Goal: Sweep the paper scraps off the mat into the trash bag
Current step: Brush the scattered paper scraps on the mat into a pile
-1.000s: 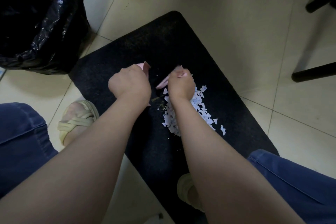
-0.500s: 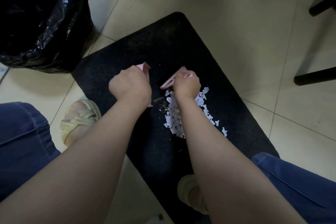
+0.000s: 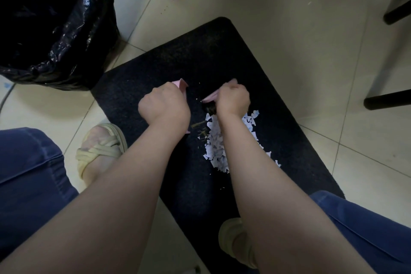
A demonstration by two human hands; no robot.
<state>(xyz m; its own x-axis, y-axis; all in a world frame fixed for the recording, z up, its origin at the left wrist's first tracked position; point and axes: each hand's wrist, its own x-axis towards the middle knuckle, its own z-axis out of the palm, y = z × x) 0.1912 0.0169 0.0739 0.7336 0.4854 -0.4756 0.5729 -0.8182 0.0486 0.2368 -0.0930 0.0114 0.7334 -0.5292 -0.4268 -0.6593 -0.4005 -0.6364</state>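
You're in the gathering step, I'd say: your right hand [image 3: 233, 100] has its fingers curled tight round the pink brush [image 3: 210, 98], bristles pointing down at the mat [image 3: 178, 55], while your left hand [image 3: 164, 107] grips the pink dustpan [image 3: 181, 84] (only its edges show past the knuckles). The paper scraps [image 3: 214, 147] lie in a strip starting just behind your right fingers, long axis running back along that forearm. Next calls for brushing them sideways towards the left fingers, then carrying the pan to the trash bag [image 3: 55, 29], well beyond them.
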